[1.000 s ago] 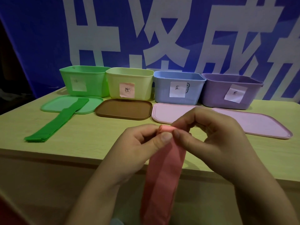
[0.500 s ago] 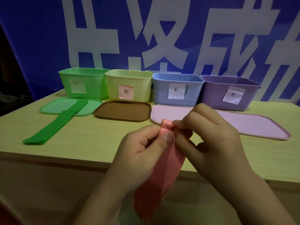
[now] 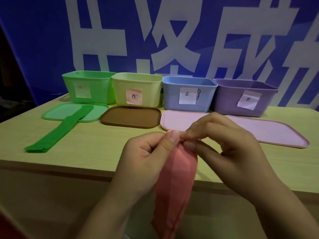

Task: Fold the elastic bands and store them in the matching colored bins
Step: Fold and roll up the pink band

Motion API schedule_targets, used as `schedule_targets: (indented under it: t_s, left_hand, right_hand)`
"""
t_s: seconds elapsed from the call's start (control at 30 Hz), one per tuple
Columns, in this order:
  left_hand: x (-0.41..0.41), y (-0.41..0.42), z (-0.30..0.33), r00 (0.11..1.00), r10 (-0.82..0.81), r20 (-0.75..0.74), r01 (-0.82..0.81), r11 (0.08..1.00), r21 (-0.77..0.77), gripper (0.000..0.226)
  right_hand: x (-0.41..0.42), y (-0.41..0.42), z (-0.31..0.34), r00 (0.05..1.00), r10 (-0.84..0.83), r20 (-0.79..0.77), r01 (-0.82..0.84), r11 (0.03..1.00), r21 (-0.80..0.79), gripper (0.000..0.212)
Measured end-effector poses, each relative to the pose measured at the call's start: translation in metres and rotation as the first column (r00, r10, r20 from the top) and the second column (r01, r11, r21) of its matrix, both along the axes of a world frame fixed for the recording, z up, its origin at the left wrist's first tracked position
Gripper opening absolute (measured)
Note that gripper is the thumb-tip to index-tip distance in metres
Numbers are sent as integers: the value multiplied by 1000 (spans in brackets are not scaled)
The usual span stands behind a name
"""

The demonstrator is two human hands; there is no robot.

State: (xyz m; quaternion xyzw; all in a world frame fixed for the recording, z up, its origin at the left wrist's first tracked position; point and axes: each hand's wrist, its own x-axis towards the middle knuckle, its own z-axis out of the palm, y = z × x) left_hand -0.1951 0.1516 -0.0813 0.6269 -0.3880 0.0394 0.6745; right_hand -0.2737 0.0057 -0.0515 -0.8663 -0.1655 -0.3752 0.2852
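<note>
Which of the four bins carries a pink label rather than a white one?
The pale yellow bin, second from the left. Its pink label stands out; the green, blue and purple bins wear white ones.

Pink elastic band [image 3: 176, 183] running out past the bottom edge, its top end hiding between pinching fingertips [image 3: 173, 137], green bin [image 3: 86, 87] label writing blurring beyond reading

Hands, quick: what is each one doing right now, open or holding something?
Left hand: pinching the top end of the pink band.
Right hand: pinching that same top end.
</note>
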Motion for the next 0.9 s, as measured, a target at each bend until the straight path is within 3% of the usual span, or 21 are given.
schedule_targets:
  t_s: [0.07,0.17,0.3,0.47,0.57,0.7,0.8,0.9]
  left_hand:
    - [1,4,4,999,-17,35,16,1000,17,34]
    - [2,9,8,997,-40,61,37,998,51,19]
    - [3,11,7,996,-42,73,35,996,87,24]
    - [6,11,10,996,-46,70,40,995,95,19]
    - [10,8,12,992,-94,-83,98,994,47,22]
    - [16,8,14,869,-312,-384,310,948,-69,29]
    - [17,8,17,819,-333,-467,330,940,-91,18]
    - [18,5,20,852,-295,-433,298,953,-62,19]
  right_hand:
    - [-2,2,3,997,40,-62,-30,988,150,18]
    - [-1,3,7,986,18,-165,16,980,201,25]
    - [-1,1,13,974,-67,-218,80,995,51,22]
    - [4,4,13,986,-150,-70,141,982,-127,22]
    - [9,4,15,988,-152,16,152,978,-140,22]
    - [11,3,24,983,-160,92,175,966,-189,23]
    - [11,2,32,984,-137,116,162,958,-239,23]
    - [12,3,35,987,-112,114,140,951,-276,23]
